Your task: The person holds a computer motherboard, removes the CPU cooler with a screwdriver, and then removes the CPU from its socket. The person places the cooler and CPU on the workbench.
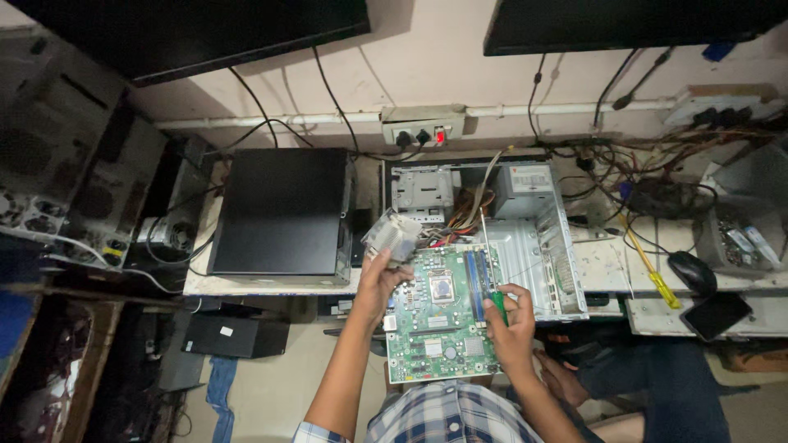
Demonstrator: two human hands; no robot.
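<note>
A green motherboard (pixel 439 320) lies at the front of an opened grey computer case (pixel 542 246) on the bench. My left hand (pixel 379 283) holds a silver cooler with a fan (pixel 392 235) lifted just above the board's upper left corner. My right hand (pixel 510 318) grips a screwdriver with a green handle (pixel 497 302); its thin shaft points up and away over the board's right edge. The empty processor socket (pixel 442 286) shows in the board's middle.
A closed black computer case (pixel 283 212) lies left of the open one. A yellow-handled screwdriver (pixel 652 271), a black mouse (pixel 692 271) and a dark phone (pixel 716 314) rest on the bench at right. Tangled cables, a wall socket strip (pixel 423 125) and two monitors sit behind.
</note>
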